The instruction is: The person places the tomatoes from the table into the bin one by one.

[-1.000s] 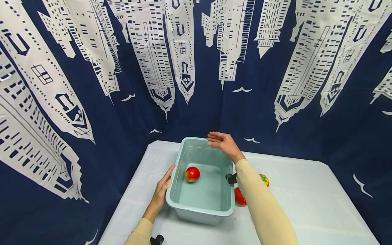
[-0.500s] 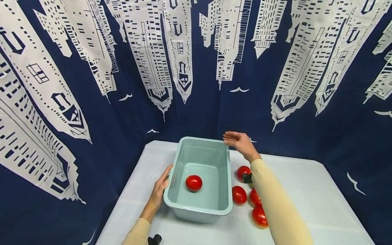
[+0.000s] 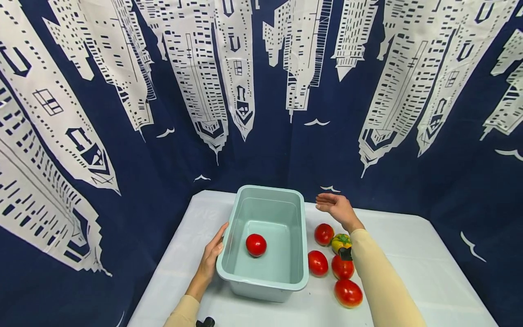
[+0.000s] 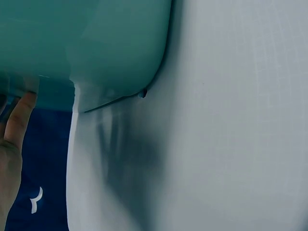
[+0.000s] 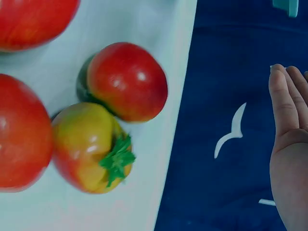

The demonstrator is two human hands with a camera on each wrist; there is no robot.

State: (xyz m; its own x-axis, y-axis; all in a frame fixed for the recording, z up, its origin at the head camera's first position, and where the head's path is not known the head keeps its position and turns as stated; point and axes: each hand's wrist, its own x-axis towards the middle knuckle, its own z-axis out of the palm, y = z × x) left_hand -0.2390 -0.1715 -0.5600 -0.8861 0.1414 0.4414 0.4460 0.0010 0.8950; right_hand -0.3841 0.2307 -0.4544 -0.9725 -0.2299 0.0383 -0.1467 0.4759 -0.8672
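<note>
A pale green basin (image 3: 265, 284) stands on the white table, with one red tomato-like fruit (image 3: 256, 245) inside. My left hand (image 3: 210, 254) rests against the basin's left side, fingers extended along the rim; in the left wrist view its fingers (image 4: 18, 115) touch the basin wall (image 4: 96, 43). My right hand (image 3: 337, 210) hovers in the air to the right of the basin, fingers straight and together, holding nothing. Below it lie a red fruit (image 3: 324, 234) and a yellow-red tomato (image 3: 341, 243) with a green leafy top.
More red fruits lie right of the basin: one beside its wall (image 3: 318, 263), one partly behind the right wrist's black camera (image 3: 345, 253), and a larger oval fruit (image 3: 348, 293) nearer the front. A navy cloth (image 3: 253, 163) with white buildings hangs behind the table (image 3: 408, 254).
My right hand has moved right, away from the basin's far rim, and a little lower. Its arm uncovers the fruits on the table. The fruit inside the basin has rolled slightly nearer. My left hand stays put.
</note>
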